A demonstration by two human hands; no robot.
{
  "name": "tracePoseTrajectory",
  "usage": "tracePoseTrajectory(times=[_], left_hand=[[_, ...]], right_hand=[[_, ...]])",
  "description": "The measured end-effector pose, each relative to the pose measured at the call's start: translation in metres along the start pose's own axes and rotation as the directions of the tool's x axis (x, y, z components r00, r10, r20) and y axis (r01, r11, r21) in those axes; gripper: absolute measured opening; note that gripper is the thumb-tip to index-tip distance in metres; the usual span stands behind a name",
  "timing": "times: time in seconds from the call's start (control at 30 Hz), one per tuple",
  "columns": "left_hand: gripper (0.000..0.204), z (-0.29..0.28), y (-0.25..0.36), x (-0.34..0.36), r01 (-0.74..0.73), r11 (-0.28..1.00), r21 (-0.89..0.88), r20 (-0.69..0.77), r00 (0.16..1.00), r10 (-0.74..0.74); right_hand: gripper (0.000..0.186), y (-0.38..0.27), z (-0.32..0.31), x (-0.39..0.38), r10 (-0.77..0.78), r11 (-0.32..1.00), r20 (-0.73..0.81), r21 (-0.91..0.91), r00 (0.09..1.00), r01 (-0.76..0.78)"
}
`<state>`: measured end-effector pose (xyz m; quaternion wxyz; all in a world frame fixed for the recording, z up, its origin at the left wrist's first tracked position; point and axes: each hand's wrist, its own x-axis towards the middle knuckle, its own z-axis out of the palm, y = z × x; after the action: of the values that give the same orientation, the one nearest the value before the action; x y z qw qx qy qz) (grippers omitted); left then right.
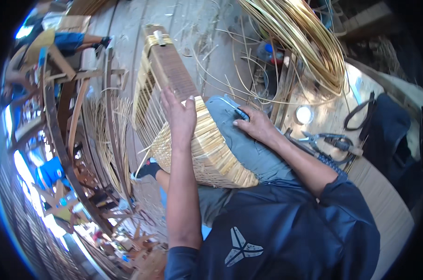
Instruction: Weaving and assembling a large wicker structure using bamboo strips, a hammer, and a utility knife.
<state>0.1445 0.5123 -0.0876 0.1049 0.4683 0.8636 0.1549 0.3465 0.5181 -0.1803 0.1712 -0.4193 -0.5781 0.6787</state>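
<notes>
A wicker piece (206, 135) with a brown wooden board (174, 65) along its top leans across my lap. Pale cane strips wrap its rim, and cane strands run down its left side. My left hand (179, 114) rests on the board and the wrapped rim, its fingers extended and its thumb apart. My right hand (257, 125), over my right thigh, is closed around a thin-shafted tool with a blue handle (242, 113). The tool's metal shaft points toward the wrapped rim; whether its tip touches the cane I cannot tell.
A large coil of cane (309, 51) lies at the far right, with loose strands trailing on the plank floor (188, 28). Pliers (309, 137) and other tools lie to my right. Wooden frames (62, 126) and a cane bundle (109, 135) stand left. Another person (66, 42) is at the far left.
</notes>
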Motion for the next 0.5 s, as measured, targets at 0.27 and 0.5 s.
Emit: tracePoseTrajectory(times=[0.27, 0.5], left_hand=[[0.061, -0.024, -0.043, -0.061, 0.023, 0.95, -0.313, -0.115, 0.991, -0.062], [0.054, -0.029, -0.097, -0.191, 0.408, 0.766, -0.498, -0.093, 0.852, -0.515]], right_hand=[[0.045, 0.012, -0.062, -0.057, 0.053, 0.827, 0.034, -0.562, 0.998, -0.025], [0.042, -0.017, -0.112, -0.097, 0.198, 0.633, 0.269, -0.769, 0.943, 0.087]])
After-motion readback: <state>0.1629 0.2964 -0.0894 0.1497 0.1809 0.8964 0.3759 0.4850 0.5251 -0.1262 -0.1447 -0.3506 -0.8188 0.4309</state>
